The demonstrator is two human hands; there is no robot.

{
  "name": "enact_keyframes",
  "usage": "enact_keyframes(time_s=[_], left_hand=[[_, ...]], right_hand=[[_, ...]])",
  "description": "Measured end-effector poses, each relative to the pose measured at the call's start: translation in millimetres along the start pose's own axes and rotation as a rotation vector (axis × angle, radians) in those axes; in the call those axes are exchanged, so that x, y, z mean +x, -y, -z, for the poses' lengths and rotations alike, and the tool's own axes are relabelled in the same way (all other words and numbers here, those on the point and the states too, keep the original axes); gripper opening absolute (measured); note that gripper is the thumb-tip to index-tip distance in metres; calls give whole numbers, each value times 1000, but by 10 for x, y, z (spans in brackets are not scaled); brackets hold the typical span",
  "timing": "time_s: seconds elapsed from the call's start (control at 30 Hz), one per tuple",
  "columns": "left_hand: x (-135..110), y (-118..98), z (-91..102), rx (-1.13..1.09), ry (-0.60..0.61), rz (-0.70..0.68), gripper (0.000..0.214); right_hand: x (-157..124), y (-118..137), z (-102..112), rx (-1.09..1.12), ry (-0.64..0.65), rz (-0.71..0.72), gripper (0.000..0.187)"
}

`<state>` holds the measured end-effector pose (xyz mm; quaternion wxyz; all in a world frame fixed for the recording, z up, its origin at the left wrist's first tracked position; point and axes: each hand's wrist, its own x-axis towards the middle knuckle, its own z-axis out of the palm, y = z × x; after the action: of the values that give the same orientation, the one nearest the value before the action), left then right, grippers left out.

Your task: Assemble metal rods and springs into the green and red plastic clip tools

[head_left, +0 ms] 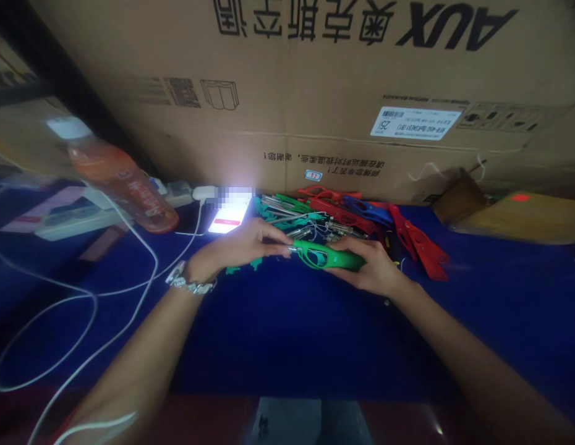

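Observation:
Above the blue tabletop, my right hand [373,266] is closed around the body of a green long-nosed lighter [340,259], which lies nearly level. My left hand [257,241] pinches the short metal piece at the lighter's left end between thumb and fingertips. A bracelet [188,281] circles my left wrist. Just behind both hands is a heap of metal lighter tubes [281,207] with green ends, small metal parts and thin white wires. Red lighter bodies [410,238] and a blue one [368,209] lie behind my right hand.
A lit phone [229,213] lies beyond my left hand. To the left are a tilted drink bottle [125,179], a power strip [78,216] and looping white cables [151,259]. A large cardboard box [315,111] walls off the back. A yellowish package [523,216] sits at the right.

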<state>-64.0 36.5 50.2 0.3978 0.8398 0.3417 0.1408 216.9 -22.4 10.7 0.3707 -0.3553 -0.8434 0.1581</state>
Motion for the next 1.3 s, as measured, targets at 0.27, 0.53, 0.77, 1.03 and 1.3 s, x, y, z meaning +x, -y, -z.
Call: enact_keyframes(time_s=[0.27,0.53,0.77,1.03,1.3], left_hand=[[7,11,-22,-35,-6,14,19],[38,97,-65,-123,-93,35,21],[31,22,-15,44,-60,-41,22],[-14,-46,18,-134,42,110,30],[-15,-16,36,-165,98,95,24]], right_hand=[[7,13,10,-94,81,35,34],[3,-1,27,-93,46,-9,30],[14,-31,-40,55,13,-96,27],[19,-28,-39,100,24,-105,29],[39,23,-8,104,33,-74,27]])
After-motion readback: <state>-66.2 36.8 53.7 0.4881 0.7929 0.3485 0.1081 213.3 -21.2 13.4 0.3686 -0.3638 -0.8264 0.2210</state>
